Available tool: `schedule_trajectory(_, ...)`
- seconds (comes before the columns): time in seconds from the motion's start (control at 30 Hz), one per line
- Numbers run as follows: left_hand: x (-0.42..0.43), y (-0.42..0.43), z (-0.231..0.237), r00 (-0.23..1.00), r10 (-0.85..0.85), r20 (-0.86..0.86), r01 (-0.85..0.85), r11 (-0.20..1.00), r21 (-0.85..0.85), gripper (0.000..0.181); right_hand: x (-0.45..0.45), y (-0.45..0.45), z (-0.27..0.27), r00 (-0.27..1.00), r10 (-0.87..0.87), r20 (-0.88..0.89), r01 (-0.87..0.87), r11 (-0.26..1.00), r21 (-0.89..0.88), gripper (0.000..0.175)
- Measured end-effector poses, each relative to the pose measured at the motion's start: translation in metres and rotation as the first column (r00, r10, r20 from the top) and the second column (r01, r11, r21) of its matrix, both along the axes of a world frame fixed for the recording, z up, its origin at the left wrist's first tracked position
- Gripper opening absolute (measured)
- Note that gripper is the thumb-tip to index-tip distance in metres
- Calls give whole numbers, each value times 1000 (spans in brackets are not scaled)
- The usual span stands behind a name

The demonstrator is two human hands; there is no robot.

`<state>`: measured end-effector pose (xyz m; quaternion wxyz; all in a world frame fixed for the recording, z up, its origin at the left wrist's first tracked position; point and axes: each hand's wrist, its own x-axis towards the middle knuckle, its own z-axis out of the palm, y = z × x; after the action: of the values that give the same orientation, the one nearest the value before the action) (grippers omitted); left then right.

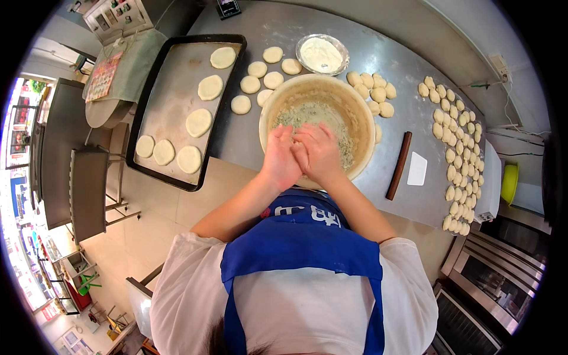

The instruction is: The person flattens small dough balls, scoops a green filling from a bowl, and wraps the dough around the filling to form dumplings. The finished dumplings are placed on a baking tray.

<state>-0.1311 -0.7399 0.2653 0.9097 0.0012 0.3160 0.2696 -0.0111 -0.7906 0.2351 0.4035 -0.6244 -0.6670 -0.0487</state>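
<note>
My left hand (pixel 280 157) and my right hand (pixel 317 153) meet over the near part of a large round tub (pixel 372 133). Their fingers are curled together, and whatever may lie between them is hidden. Inside the tub is a crumbly, pale mixture with green flecks (pixel 344 137). Flat dough rounds (pixel 241 104) lie just left of the tub, one partly behind its rim. Behind it stands a metal bowl of white flour (pixel 321 53). Small dough balls (pixel 378 95) sit to its right, some partly covered by the rim.
A dark-rimmed baking tray (pixel 166 106) with several flat dough rounds overhangs the table's left edge. On the right lie a wooden rolling pin (pixel 399 165), a white dough scraper (pixel 417 169) and many small dough pieces (pixel 461 164). A black device (pixel 228 8) stands at the back.
</note>
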Motion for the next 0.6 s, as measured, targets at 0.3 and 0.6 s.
schedule_trajectory(0.3, 21, -23, -28, 992, -29, -124, 78, 909, 409, 44, -6, 11, 9, 588, -186, -787, 9, 975, -224, 29)
schedule_trajectory(0.6, 1, -21, -21, 968, 55, -245, 13, 963, 268, 58, -21, 11, -4, 976, 100, -193, -117, 990, -80, 34)
